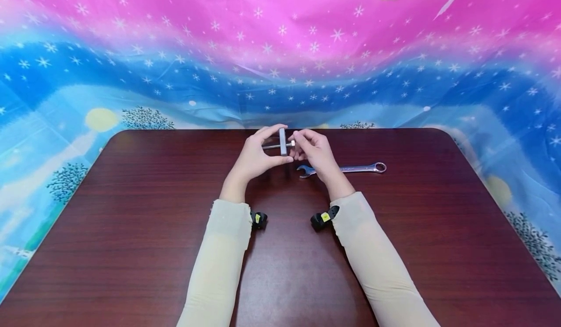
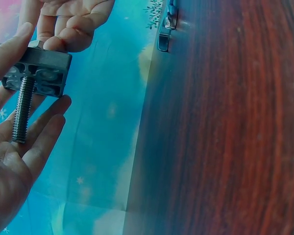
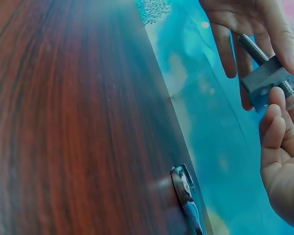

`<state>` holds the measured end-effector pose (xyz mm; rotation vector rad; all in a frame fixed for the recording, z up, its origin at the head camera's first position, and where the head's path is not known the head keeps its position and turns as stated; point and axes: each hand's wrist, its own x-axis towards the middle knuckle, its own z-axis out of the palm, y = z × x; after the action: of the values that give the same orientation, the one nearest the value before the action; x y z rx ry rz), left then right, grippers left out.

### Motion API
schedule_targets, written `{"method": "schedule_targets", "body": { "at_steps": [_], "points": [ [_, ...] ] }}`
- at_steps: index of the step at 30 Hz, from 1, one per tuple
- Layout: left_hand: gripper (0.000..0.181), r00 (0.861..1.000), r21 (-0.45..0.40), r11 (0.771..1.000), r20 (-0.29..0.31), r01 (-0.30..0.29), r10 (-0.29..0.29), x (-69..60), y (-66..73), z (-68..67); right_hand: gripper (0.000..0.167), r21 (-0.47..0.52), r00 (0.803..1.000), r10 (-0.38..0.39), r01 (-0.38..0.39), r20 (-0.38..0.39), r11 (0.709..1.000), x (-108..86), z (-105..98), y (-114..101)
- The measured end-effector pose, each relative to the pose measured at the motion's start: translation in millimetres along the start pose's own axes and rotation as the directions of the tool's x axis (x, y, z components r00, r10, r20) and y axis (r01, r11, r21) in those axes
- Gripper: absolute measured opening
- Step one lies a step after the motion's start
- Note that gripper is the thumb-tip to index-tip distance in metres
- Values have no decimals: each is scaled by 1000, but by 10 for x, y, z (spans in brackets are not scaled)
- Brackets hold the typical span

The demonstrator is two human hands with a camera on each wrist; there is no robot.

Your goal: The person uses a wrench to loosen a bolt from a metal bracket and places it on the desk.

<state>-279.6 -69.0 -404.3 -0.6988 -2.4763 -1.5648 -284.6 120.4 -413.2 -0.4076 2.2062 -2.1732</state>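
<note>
My left hand (image 1: 252, 157) holds a small grey rectangular block (image 1: 282, 142) by its edges, between thumb and fingers, above the far part of the table. A threaded bolt (image 2: 22, 110) passes through the block, its long shank sticking out on the left hand's side. At the other side, the right hand (image 1: 319, 152) has its thumb and fingers curled at the hex head (image 1: 292, 144) of the bolt, pinching it. In the right wrist view a short stretch of thread shows between the block (image 3: 264, 81) and the head, partly hidden by fingers.
A combination wrench (image 1: 364, 168) lies on the dark wood table (image 1: 153, 220), its open end partly below the right forearm. Behind the table's far edge hangs a colourful printed cloth (image 1: 280, 49). Each wrist wears a black camera (image 1: 322, 221).
</note>
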Motion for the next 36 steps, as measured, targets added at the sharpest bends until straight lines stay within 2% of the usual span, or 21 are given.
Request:
{"method": "schedule_targets", "body": {
  "at_steps": [3, 7, 11, 14, 20, 23, 31, 36],
  "points": [
    [71, 1000, -3, 1000, -4, -8, 8, -1, -2, -2, 30, 1, 1000, -21, 21, -8, 1000, -1, 14, -7],
    [71, 1000, -9, 1000, -13, -10, 10, -9, -17, -11, 21, -37, 998, -45, 46, 34, 998, -22, 10, -32],
    [70, 1000, -10, 1000, -20, -11, 11, -16, -22, -20, 24, -75, 993, -68, 76, 94, 994, -44, -4, -59],
    [71, 1000, -19, 1000, -16, -15, 14, -16, -18, -21, 25, -67, 992, -54, 62, 111, 996, -45, -22, -59],
    [70, 1000, -42, 999, -10, -20, 20, -11, 7, -15, 27, -35, 997, 23, -20, 79, 999, -27, -78, -29],
    [69, 1000, -37, 999, -7, -16, 15, -8, 18, -10, 30, -33, 997, 27, -25, 69, 999, -30, -81, -24],
    [70, 1000, -11, 1000, -1, 8, -8, -18, 45, -7, 30, -43, 1000, -16, 16, 3, 999, -11, -39, -1],
    [70, 1000, -24, 1000, -4, -6, 6, -17, 25, -7, 24, -56, 996, -83, 84, 23, 995, -16, -42, -11]
  ]
}}
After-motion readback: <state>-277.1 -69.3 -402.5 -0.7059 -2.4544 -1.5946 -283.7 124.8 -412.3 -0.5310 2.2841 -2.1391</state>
